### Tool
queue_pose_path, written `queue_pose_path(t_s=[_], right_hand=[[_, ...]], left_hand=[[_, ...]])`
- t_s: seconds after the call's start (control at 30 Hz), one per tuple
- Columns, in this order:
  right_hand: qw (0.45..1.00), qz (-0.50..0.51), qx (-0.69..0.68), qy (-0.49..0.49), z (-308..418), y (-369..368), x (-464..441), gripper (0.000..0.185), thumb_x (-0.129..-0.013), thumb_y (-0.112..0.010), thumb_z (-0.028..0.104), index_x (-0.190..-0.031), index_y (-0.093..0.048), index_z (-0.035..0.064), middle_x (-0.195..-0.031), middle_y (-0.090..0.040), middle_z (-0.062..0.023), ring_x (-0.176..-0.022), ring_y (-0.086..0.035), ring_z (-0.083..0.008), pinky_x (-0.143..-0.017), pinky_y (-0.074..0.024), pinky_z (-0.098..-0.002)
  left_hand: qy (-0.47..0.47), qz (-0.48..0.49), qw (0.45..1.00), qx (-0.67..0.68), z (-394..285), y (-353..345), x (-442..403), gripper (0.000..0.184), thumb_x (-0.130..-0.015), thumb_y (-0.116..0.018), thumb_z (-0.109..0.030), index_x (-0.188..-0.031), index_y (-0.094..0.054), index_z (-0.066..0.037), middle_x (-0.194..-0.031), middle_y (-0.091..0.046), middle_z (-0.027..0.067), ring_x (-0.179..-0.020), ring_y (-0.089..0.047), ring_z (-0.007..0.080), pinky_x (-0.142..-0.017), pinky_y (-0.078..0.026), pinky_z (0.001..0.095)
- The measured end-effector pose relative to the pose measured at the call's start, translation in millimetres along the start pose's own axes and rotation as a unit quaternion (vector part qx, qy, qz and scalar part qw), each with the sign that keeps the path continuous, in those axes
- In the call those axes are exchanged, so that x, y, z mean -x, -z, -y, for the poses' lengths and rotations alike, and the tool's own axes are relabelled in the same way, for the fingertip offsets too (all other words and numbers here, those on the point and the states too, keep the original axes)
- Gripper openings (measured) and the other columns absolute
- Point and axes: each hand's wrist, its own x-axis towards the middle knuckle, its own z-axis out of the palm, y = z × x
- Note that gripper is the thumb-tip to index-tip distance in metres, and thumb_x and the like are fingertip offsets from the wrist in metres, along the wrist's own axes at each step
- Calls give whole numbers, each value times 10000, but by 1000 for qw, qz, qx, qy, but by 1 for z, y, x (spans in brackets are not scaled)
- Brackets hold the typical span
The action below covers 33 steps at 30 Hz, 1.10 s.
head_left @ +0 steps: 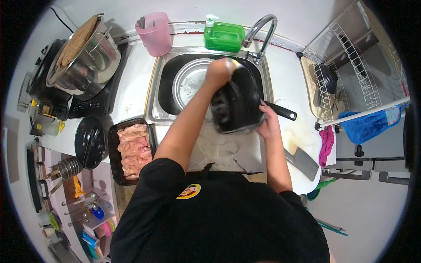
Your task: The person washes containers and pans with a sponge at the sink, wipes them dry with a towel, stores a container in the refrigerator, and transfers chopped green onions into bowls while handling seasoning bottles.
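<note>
Holding: sponge [237, 64] in my left grip [218, 73]; black pan [245, 108], by its edge, in my right grip [268, 123], partly over sink [161, 119].

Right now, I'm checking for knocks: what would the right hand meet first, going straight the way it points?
Likely the black tray: the right hand holds its edge, though depth there is unclear.

White wall [298, 19], white countertop [130, 90], wire rack [368, 111], pale shelving [100, 220].

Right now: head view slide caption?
At the sink: right hand grips a black tray, left hand holding what looks like a sponge.
</note>
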Motion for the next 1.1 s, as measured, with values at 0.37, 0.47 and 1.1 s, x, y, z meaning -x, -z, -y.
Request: queue_pose_path(t_s=[0.37, 0.47, 1.1], right_hand=[[991, -13, 122, 54, 7, -26, -2, 471, -619, -430, -116, -1071, -508, -9, -955, -581, -84, -882, -557, -208, -764, -461, -321], [994, -27, 97, 42, -7, -6, -28, 476, -621, -424, -117, -1076, -508, -5, -961, -584, -85, -881, -560, -211, -766, -458, -311], [986, -85, -146, 10, -7, 35, -43, 361, -911, -464, 296, -1119, -556, 16, -1107, -602, -103, -1006, -557, -248, -921, -414, -385]], left_hand=[[49, -126, 985, 102, -61, 12, -15, 79, -637, -574, -132, -701, -598, -92, -615, -576, 171, -615, -586, 362, -589, -463, 459], [-2, -103, 989, 105, -106, 14, -6, 109, -633, -584, -153, -714, -584, -81, -628, -568, 183, -622, -580, 364, -590, -458, 469], [96, 4, 975, 202, 36, -129, -79, 188, -759, -507, -95, -906, -579, -3, -941, -574, 227, -871, -555, 375, -778, -440, 430]])
